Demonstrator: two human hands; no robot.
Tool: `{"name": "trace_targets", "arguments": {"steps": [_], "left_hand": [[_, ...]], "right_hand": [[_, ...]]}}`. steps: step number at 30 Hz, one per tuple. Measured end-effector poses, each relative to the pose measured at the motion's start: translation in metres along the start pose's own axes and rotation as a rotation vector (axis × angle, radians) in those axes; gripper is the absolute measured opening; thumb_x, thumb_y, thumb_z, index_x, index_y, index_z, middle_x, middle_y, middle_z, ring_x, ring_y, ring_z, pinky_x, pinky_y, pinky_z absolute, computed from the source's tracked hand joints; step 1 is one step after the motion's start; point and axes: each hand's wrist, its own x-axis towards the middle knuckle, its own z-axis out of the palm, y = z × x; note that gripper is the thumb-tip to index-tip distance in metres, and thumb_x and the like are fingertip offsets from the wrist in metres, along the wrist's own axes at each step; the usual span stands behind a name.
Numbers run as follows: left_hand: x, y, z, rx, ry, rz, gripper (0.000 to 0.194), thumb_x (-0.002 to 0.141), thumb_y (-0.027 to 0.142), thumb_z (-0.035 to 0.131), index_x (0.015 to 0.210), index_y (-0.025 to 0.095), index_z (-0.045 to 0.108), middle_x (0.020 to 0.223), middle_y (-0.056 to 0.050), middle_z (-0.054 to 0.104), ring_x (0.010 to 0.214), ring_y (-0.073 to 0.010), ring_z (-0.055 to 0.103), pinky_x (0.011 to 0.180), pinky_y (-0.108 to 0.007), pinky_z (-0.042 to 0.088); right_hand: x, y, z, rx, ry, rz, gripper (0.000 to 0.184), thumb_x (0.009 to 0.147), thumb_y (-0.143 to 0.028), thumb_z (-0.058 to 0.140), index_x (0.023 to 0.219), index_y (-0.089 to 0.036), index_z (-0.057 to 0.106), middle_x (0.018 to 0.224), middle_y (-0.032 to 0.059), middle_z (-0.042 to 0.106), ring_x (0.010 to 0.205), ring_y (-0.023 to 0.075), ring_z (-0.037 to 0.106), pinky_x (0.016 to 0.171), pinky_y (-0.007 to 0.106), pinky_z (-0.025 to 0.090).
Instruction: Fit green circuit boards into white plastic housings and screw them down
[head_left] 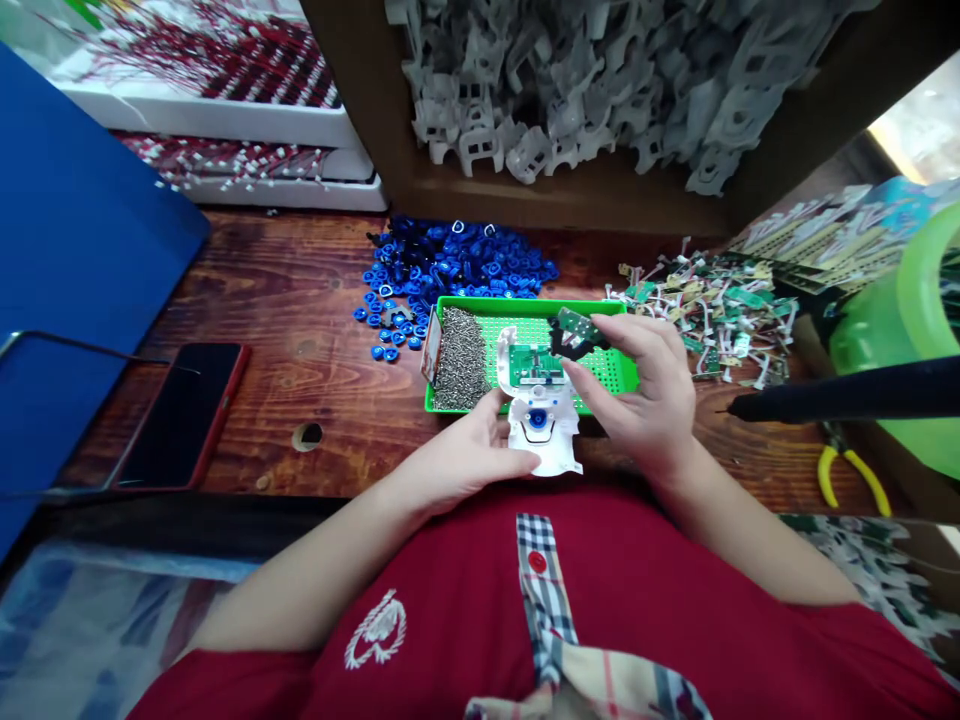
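My left hand [471, 450] holds a white plastic housing [546, 432] with a blue round part at its middle and a green circuit board [534, 364] seated on its upper end. My right hand [651, 392] touches that board with the thumb and pinches a second small green circuit board [576, 328] between its fingertips, just above the first. Both hands hover over the near edge of a green tray [607, 372] that holds a heap of small metal screws [459, 356].
A pile of blue round parts [450, 268] lies behind the tray, loose circuit boards [705, 300] to the right. A brown box of white housings [592, 80] stands at the back. A phone [184, 412] lies left, yellow-handled pliers [851, 472] and a black tool [847, 396] right.
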Motion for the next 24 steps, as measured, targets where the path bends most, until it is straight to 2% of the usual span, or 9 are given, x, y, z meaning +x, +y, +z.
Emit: {"name": "trace_targets", "arguments": {"steps": [2,6,10,12,15,20,24], "left_hand": [[-0.001,-0.001,0.002,0.017,0.007,0.025,0.073,0.067,0.007,0.068,0.13,0.022,0.033,0.109,-0.008,0.064,0.097,-0.019,0.063,0.076,-0.027,0.049],[-0.004,0.0,0.002,0.06,0.016,0.034,0.071,0.07,0.013,0.068,0.129,0.025,0.031,0.104,-0.006,0.065,0.087,-0.0171,0.064,0.06,-0.021,0.045],[-0.007,0.002,0.002,-0.006,-0.035,0.116,0.067,0.073,0.013,0.066,0.129,0.027,0.031,0.105,-0.006,0.066,0.093,-0.0182,0.065,0.076,-0.027,0.049],[-0.007,0.002,0.003,-0.067,-0.068,0.148,0.069,0.072,0.009,0.066,0.129,0.027,0.031,0.115,-0.007,0.062,0.101,-0.0194,0.063,0.087,-0.031,0.048],[-0.007,0.002,0.005,-0.106,-0.087,0.166,0.068,0.072,0.007,0.066,0.128,0.028,0.033,0.13,-0.009,0.054,0.109,-0.0205,0.06,0.092,-0.031,0.047],[-0.009,0.003,0.006,-0.078,-0.04,0.187,0.068,0.072,0.009,0.068,0.128,0.029,0.036,0.136,-0.008,0.05,0.119,-0.0228,0.054,0.095,-0.031,0.046],[-0.011,0.003,0.006,-0.076,-0.054,0.188,0.071,0.072,0.007,0.067,0.13,0.029,0.034,0.137,-0.008,0.049,0.122,-0.0233,0.051,0.098,-0.032,0.045]], "right_hand": [[0.005,0.0,-0.003,-0.093,-0.062,-0.131,0.047,0.076,-0.023,0.067,0.12,-0.027,0.051,0.11,0.0082,0.054,0.105,0.0219,0.054,0.094,0.042,0.049],[0.004,-0.004,-0.009,-0.04,-0.2,-0.194,0.05,0.075,-0.026,0.068,0.121,-0.027,0.05,0.111,0.0084,0.054,0.104,0.0221,0.055,0.092,0.041,0.05],[-0.002,-0.01,-0.019,0.053,-0.382,-0.216,0.051,0.073,-0.028,0.069,0.12,-0.024,0.051,0.115,0.0095,0.052,0.104,0.0208,0.055,0.09,0.038,0.052],[-0.003,-0.012,-0.024,0.061,-0.446,-0.22,0.049,0.073,-0.029,0.069,0.118,-0.022,0.052,0.116,0.0105,0.052,0.106,0.0204,0.055,0.091,0.037,0.052],[0.001,-0.014,-0.03,0.048,-0.509,-0.228,0.045,0.074,-0.028,0.068,0.116,-0.019,0.053,0.117,0.0117,0.051,0.109,0.0201,0.053,0.093,0.035,0.051],[0.006,-0.016,-0.033,0.078,-0.501,-0.207,0.045,0.076,-0.029,0.066,0.117,-0.021,0.051,0.117,0.0109,0.051,0.11,0.0201,0.053,0.094,0.036,0.051],[0.007,-0.017,-0.032,0.016,-0.525,-0.251,0.04,0.078,-0.03,0.064,0.114,-0.018,0.055,0.118,0.0125,0.052,0.11,0.0207,0.053,0.094,0.036,0.051]]}}
